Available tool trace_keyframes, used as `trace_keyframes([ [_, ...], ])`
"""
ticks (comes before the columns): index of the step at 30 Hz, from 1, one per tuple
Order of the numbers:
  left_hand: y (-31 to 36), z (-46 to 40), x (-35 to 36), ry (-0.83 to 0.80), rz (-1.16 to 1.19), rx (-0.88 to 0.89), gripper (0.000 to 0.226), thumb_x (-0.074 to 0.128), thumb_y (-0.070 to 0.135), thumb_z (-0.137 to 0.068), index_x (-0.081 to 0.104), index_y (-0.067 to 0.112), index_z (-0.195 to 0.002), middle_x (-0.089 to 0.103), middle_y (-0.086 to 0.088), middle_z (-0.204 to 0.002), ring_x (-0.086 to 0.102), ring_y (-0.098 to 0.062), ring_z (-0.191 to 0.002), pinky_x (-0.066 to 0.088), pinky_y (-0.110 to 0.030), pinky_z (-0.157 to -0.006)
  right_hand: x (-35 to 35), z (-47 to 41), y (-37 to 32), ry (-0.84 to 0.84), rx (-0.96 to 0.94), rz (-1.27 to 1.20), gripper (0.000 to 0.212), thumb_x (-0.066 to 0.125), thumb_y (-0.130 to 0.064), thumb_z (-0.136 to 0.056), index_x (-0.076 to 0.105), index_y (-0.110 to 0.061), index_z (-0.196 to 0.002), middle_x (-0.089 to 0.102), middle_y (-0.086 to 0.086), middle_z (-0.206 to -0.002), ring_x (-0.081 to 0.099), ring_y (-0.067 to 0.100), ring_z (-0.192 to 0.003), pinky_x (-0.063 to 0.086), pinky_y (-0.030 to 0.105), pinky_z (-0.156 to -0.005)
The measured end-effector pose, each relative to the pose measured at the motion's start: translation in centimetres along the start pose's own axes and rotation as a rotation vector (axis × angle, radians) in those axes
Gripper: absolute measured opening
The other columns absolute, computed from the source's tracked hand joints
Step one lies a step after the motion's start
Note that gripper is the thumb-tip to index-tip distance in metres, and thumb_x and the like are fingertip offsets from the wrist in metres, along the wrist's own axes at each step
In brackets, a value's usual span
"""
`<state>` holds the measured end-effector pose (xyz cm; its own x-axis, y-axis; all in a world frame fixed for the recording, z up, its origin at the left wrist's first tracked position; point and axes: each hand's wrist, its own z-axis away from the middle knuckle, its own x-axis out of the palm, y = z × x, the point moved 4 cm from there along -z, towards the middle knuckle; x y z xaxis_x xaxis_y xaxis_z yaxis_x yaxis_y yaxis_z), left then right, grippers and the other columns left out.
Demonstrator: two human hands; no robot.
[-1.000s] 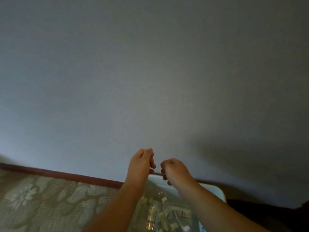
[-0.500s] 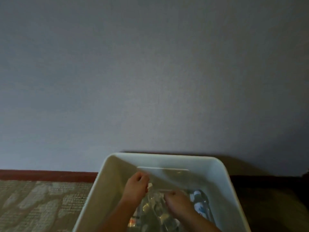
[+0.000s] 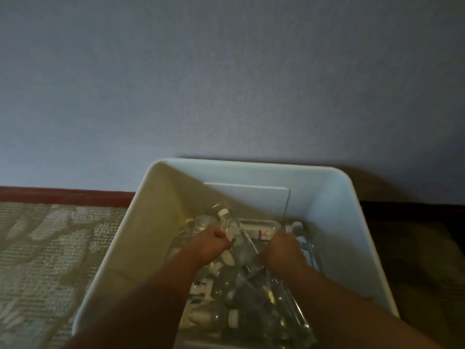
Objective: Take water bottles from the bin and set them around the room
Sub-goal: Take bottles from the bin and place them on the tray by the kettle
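A white plastic bin (image 3: 161,222) stands on the floor against the wall, with several clear water bottles (image 3: 251,298) lying in it. Both my hands are down inside it. My left hand (image 3: 210,244) is curled against a clear water bottle (image 3: 230,226) whose white cap tilts up toward the far wall. My right hand (image 3: 281,250) is closed down among the bottles, and its fingers are hidden. Another bottle (image 3: 300,234) lies just right of that hand.
A plain grey wall (image 3: 226,84) rises right behind the bin, with a dark red baseboard (image 3: 63,195) at its foot. Patterned beige carpet (image 3: 50,260) lies to the left. Dark flooring or furniture (image 3: 415,248) sits to the right.
The view has dropped from the wall to the bin. My hands went from above the bin down into the bottles, and a white-capped bottle has tilted up by my left hand.
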<state>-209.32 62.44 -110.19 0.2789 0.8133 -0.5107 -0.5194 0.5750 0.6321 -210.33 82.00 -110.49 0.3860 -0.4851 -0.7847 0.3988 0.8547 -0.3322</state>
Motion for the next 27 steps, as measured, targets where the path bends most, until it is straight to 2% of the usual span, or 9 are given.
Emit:
trace_keyframes([
  [3, 0.6, 0.3, 0.4, -0.055, -0.123, 0.014, 0.032, 0.069, 0.030, -0.088, 0.058, 0.021, -0.117, 0.064, 0.000, -0.104, 0.062, -0.016, -0.087, 0.050, -0.029, -0.071, 0.1, 0.1, 1.4, -0.085, 0.013, 0.081, 0.057, 0.073, -0.045, -0.082, 0.062, -0.010, -0.126, 0.062, 0.012, -0.129, 0.057, 0.027, -0.121, 0.046, 0.035, -0.102],
  [8, 1.1, 0.2, 3.0, -0.150, -0.018, -0.190, 0.036, 0.062, 0.034, -0.096, 0.056, 0.007, -0.119, 0.061, -0.010, -0.102, 0.063, -0.025, -0.089, 0.053, -0.031, -0.067, 0.8, 1.8, 0.4, -0.440, -0.258, 0.371, 0.034, 0.061, -0.024, -0.096, 0.065, -0.008, -0.125, 0.066, 0.012, -0.128, 0.062, 0.027, -0.117, 0.049, 0.040, -0.104],
  [12, 2.1, -1.0, 5.0, -0.069, 0.110, -0.254, 0.094, 0.067, 0.053, -0.089, 0.022, -0.001, -0.152, 0.053, -0.018, -0.139, 0.062, -0.027, -0.103, 0.051, -0.027, -0.060, 1.4, 2.4, 1.7, -0.412, -0.246, 0.412, 0.055, 0.079, -0.025, -0.083, 0.058, -0.015, -0.132, 0.060, 0.011, -0.135, 0.058, 0.029, -0.124, 0.047, 0.041, -0.106],
  [15, 3.2, -2.1, 6.0, 0.022, 0.266, -0.310, 0.099, 0.077, 0.044, -0.084, 0.023, -0.005, -0.150, 0.047, -0.022, -0.140, 0.061, -0.036, -0.115, 0.055, -0.039, -0.075, 1.2, 2.4, 2.4, -0.296, -0.236, 0.158, 0.047, 0.078, -0.023, -0.084, 0.063, -0.026, -0.128, 0.061, 0.002, -0.136, 0.057, 0.020, -0.126, 0.045, 0.031, -0.107],
  [17, 3.0, -2.4, 6.1, 0.072, 0.339, -0.370, 0.089, 0.082, 0.029, -0.080, 0.027, -0.002, -0.144, 0.053, -0.025, -0.128, 0.063, -0.038, -0.108, 0.056, -0.041, -0.076, 0.1, 1.8, 2.2, -0.184, -0.231, -0.066, 0.043, 0.076, -0.030, -0.083, 0.063, -0.024, -0.123, 0.067, 0.002, -0.125, 0.063, 0.020, -0.114, 0.049, 0.026, -0.093],
  [19, 2.4, -2.6, 6.0, 0.090, 0.455, -0.400, 0.080, 0.083, 0.017, -0.076, 0.037, -0.003, -0.138, 0.060, -0.028, -0.119, 0.067, -0.042, -0.101, 0.059, -0.048, -0.082, -1.4, 0.9, 2.2, -0.115, -0.141, -0.364, 0.055, 0.085, -0.031, -0.070, 0.058, -0.019, -0.116, 0.067, 0.003, -0.111, 0.064, 0.020, -0.100, 0.051, 0.028, -0.082],
  [22, 2.0, -2.1, 5.2, 0.086, 0.647, -0.405, 0.074, 0.082, 0.013, -0.076, 0.040, 0.002, -0.136, 0.063, -0.029, -0.117, 0.069, -0.045, -0.095, 0.062, -0.056, -0.074, -3.7, -0.9, 2.6, -0.100, -0.020, -0.820, 0.043, 0.087, -0.036, -0.058, 0.068, -0.012, -0.089, 0.072, 0.008, -0.085, 0.070, 0.024, -0.080, 0.059, 0.039, -0.073],
  [24, 1.9, -1.8, 4.7, 0.045, 0.694, -0.401, 0.068, 0.080, 0.019, -0.079, 0.042, 0.004, -0.134, 0.064, -0.028, -0.114, 0.070, -0.043, -0.090, 0.063, -0.048, -0.060, -4.7, -1.7, 2.3, -0.152, 0.022, -1.059, 0.030, 0.078, -0.035, -0.071, 0.073, -0.010, -0.088, 0.075, 0.009, -0.081, 0.073, 0.027, -0.078, 0.061, 0.036, -0.070],
  [27, 2.3, -0.8, 4.5, -0.075, 0.813, -0.388, 0.052, 0.074, 0.027, -0.083, 0.057, 0.004, -0.126, 0.069, -0.025, -0.112, 0.069, -0.041, -0.097, 0.061, -0.050, -0.079, -5.9, -2.6, 1.4, -0.147, 0.018, -1.421, 0.020, 0.059, -0.032, -0.094, 0.068, -0.014, -0.094, 0.071, 0.007, -0.091, 0.068, 0.025, -0.084, 0.057, 0.028, -0.068],
])
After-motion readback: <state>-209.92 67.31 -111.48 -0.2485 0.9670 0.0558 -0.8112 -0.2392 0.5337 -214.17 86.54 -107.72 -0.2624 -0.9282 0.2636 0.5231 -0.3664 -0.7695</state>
